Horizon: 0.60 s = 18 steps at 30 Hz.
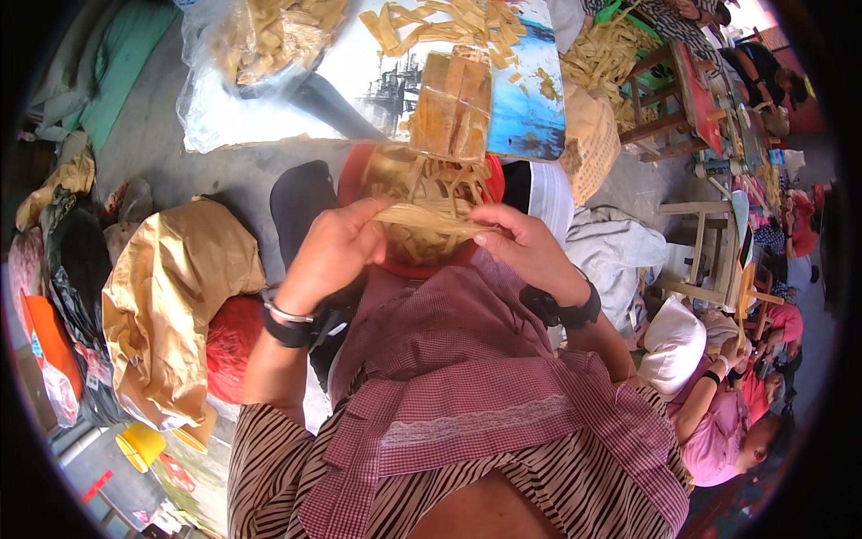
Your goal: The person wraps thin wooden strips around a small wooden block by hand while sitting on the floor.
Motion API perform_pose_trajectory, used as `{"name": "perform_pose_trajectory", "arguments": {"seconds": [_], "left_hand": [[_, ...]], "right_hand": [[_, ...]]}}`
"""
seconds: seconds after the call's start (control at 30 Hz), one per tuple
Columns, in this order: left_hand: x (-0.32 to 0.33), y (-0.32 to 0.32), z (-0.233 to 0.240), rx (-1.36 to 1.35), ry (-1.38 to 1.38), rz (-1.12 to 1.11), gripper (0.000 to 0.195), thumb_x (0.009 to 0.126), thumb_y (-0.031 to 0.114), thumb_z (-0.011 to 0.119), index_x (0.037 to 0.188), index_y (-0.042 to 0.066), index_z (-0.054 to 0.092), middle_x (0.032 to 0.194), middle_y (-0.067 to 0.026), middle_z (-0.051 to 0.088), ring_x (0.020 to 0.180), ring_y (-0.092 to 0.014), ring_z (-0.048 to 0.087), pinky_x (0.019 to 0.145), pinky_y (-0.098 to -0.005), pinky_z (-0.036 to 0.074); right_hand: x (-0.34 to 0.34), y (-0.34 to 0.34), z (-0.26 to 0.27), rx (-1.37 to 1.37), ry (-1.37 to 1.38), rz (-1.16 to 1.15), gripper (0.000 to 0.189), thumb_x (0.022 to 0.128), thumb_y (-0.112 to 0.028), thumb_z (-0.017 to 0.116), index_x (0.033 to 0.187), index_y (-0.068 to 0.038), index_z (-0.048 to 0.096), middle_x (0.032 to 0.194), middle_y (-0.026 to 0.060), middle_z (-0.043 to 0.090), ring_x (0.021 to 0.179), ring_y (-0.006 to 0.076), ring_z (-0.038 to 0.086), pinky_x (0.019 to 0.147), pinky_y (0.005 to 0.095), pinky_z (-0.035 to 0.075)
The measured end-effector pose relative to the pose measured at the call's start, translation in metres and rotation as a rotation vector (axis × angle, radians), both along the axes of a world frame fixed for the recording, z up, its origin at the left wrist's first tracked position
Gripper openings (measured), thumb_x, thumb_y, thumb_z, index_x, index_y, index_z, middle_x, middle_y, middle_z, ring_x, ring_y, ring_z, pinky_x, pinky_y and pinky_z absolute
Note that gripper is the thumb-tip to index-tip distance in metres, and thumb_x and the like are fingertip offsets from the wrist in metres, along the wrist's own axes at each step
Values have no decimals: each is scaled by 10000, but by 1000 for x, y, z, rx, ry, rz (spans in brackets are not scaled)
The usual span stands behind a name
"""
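Observation:
A flat bundle of tan, fibrous strips (pixel 427 219) is stretched level between my two hands. My left hand (pixel 342 237) pinches one end between thumb and fingers; at the other end my right hand (pixel 524 244) does the same. Right below sits a red basin (pixel 350 176) in my lap, with more loose tan strips (pixel 421 250) inside it. A worn brown wooden block (pixel 450 108), apparently wrapped in clear film, lies at the table's near edge and overhangs the basin. Some strips hang down from beneath it.
The picture-topped table (pixel 528 101) carries a strip pile (pixel 444 23) and a clear plastic bag (pixel 209 101) around more strips. Brown paper sacks (pixel 178 296) stand left, near a red bag (pixel 234 343). To the right are wooden stools (pixel 700 252), a grey cloth (pixel 609 252) and seated people (pixel 724 431).

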State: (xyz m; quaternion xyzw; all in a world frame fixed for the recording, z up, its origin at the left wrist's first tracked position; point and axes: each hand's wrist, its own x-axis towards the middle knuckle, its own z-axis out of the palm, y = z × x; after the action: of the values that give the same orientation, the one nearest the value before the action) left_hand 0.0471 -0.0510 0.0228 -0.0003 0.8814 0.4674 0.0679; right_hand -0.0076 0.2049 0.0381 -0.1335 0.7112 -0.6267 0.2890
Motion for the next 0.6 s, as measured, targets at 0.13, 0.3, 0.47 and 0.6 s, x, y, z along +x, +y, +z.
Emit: {"name": "perform_pose_trajectory", "arguments": {"seconds": [0.13, 0.3, 0.47, 0.6], "left_hand": [[-15, -7, 45, 529, -319, -32, 302, 902, 13, 466, 1179, -43, 572, 645, 8, 540, 482, -48, 435, 473, -197, 364], [-32, -23, 23, 640, -422, 64, 201, 879, 71, 502, 978, -56, 622, 594, 11, 484, 448, -40, 358, 439, -199, 279], [-31, -19, -5, 813, -542, -20, 179, 847, 86, 525, 889, -64, 612, 571, 4, 465, 426, -54, 359, 403, -215, 258], [-18, 19, -16, 1060, -774, -194, 199, 838, 134, 526, 824, -49, 603, 501, 31, 373, 374, -60, 282, 364, -234, 189]], "right_hand": [[-2, 11, -7, 221, -66, 202, 236, 911, -130, 571, 1123, -25, 579, 788, 11, 655, 577, 33, 509, 487, 203, 400], [1, 5, 15, 173, -294, 242, 233, 904, -121, 572, 1101, 2, 592, 797, 18, 664, 563, 43, 506, 486, 190, 404], [-6, 17, 10, -46, -453, 385, 339, 899, -88, 560, 1226, 1, 544, 920, 57, 669, 612, 35, 521, 513, 194, 425], [2, -1, 8, -409, -341, 175, 374, 893, -46, 527, 1268, -34, 532, 1132, 72, 619, 723, 77, 559, 612, 212, 465]]}}
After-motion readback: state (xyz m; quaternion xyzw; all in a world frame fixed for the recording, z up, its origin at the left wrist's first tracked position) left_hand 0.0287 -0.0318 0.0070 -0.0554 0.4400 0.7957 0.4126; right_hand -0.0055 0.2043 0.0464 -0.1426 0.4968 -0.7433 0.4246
